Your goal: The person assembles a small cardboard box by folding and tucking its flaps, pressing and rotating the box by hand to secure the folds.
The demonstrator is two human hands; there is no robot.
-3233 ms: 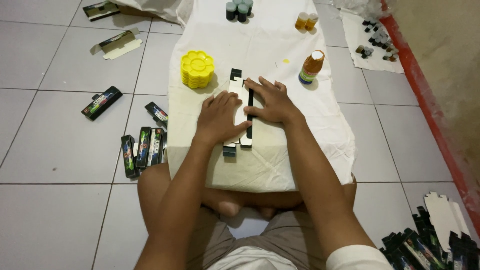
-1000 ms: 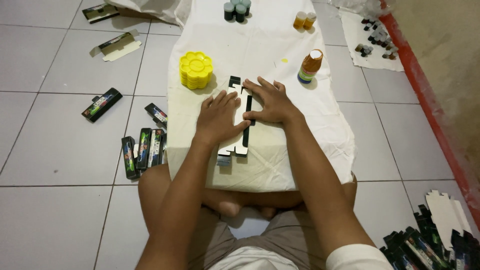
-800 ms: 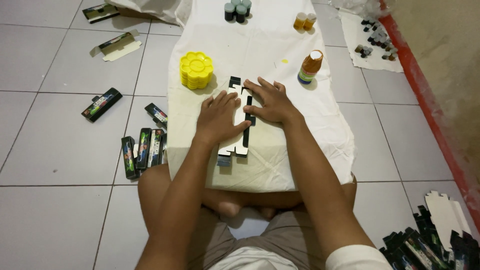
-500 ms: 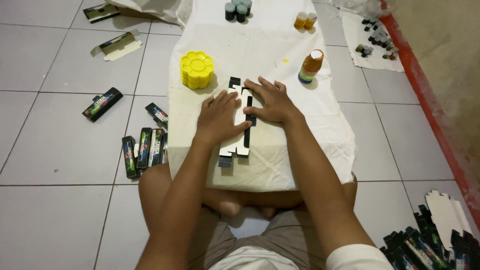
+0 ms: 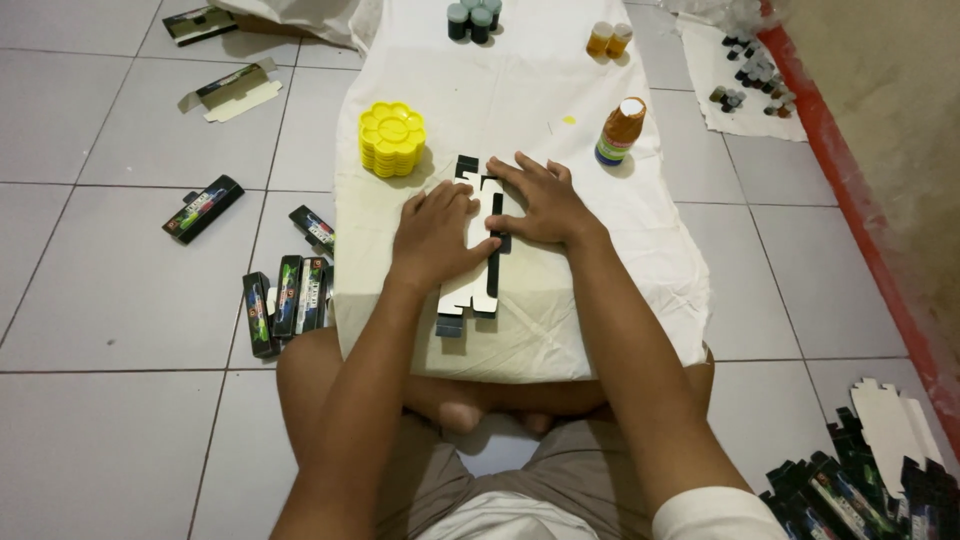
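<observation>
Flat carton blank [image 5: 468,290], long axis running away from the person; left hand [image 5: 435,235] and right hand [image 5: 540,205] pressed flat, fingers spread, upon its far half.

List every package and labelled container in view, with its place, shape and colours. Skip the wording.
Flat carton blank: on the white cloth, under both hands, white with black edges.
Folded boxes: floor left of the cloth, slim, black with green.
Single box: farther left, black.
Opened cartons: upper left, white inside.
Bottle: right on the cloth, orange, white cap, green label.
Carton pile: lower right, black.
</observation>
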